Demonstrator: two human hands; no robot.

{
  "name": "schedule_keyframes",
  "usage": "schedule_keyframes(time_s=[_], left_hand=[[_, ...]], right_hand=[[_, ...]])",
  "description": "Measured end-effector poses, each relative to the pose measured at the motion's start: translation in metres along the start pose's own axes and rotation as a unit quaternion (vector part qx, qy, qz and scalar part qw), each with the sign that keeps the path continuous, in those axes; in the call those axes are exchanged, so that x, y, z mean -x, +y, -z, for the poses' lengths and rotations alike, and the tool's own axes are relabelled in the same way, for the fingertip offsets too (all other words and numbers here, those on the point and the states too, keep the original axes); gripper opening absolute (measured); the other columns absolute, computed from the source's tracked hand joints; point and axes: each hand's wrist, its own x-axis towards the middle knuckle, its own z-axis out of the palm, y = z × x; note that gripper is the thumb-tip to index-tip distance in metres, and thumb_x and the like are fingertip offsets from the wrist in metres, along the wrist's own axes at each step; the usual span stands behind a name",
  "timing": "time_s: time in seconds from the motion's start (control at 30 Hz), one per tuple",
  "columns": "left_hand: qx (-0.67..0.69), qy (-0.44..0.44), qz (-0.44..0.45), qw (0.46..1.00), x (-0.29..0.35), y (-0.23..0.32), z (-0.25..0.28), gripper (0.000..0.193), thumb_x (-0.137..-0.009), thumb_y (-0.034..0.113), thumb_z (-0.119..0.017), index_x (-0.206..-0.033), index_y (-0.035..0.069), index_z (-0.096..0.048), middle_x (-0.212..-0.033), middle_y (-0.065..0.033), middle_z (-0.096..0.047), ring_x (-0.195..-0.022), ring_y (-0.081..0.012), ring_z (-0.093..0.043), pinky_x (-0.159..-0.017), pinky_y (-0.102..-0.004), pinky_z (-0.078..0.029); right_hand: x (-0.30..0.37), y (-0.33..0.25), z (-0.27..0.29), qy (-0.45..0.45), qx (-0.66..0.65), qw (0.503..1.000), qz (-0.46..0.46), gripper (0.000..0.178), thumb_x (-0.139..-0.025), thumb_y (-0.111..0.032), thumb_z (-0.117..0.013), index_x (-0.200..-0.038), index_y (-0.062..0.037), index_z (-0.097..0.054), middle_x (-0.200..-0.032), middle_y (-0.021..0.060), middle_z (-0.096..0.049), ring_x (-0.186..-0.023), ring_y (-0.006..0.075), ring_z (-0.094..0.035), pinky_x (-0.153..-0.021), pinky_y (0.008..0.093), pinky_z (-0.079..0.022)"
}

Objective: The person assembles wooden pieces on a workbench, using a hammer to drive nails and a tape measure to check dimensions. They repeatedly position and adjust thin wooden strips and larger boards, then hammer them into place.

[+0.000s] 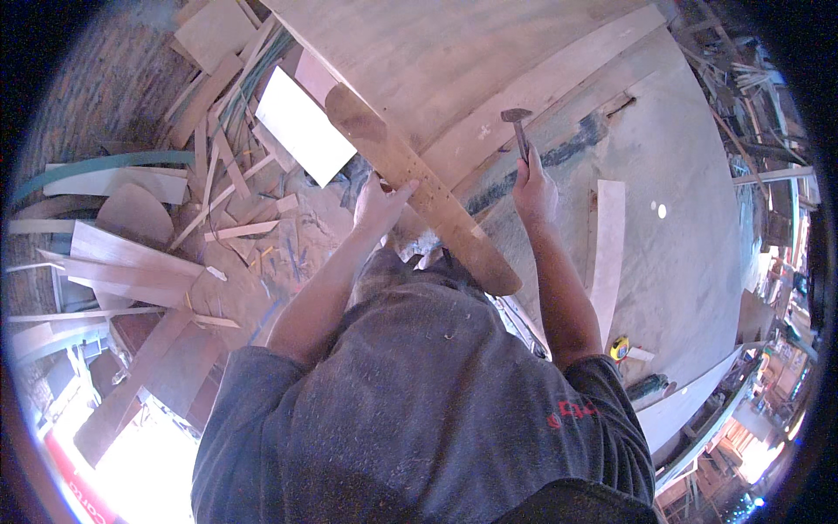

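Hammer (521, 134) in right fingers (524, 172), curled tight; left fingers (372, 186) clasping edge of long board (434, 197).

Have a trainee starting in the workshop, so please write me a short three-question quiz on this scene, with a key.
1. Open question: which tool does the right hand hold?
2. True or false: the left hand holds the round-ended wooden board at its edge.
3. Multiple choice: what is the main colour of the tape measure's case?
A) Blue
B) Red
C) Yellow

Key:
1. A hammer.
2. True.
3. C.
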Motion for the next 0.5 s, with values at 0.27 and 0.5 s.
schedule_keyframes(time_s=[0.27,0.5], left_hand=[[0.004,0.012,-0.013,1.000,-0.004,-0.010,-0.003,0.068,-0.082,0.047,-0.081,-0.123,-0.001,-0.057,-0.106,-0.0147,-0.071,-0.095,-0.0255,-0.070,-0.084,-0.0382,-0.055],[-0.006,0.002,-0.024,1.000,-0.011,-0.017,-0.005,0.072,-0.080,0.048,-0.082,-0.124,-0.003,-0.056,-0.107,-0.0168,-0.071,-0.098,-0.0275,-0.070,-0.087,-0.0395,-0.054]], right_hand=[[0.005,0.002,-0.009,0.024,-0.084,0.996,-0.034,0.046,-0.103,-0.030,-0.054,-0.145,-0.0128,-0.050,-0.098,0.0278,-0.071,-0.084,0.0506,-0.067,-0.071,0.0583,-0.053],[0.002,0.027,-0.042,0.025,-0.310,0.943,-0.114,0.028,-0.106,-0.031,-0.052,-0.119,-0.0064,-0.057,-0.072,0.0110,-0.060,-0.055,0.0266,-0.058,-0.054,0.0416,-0.050]])
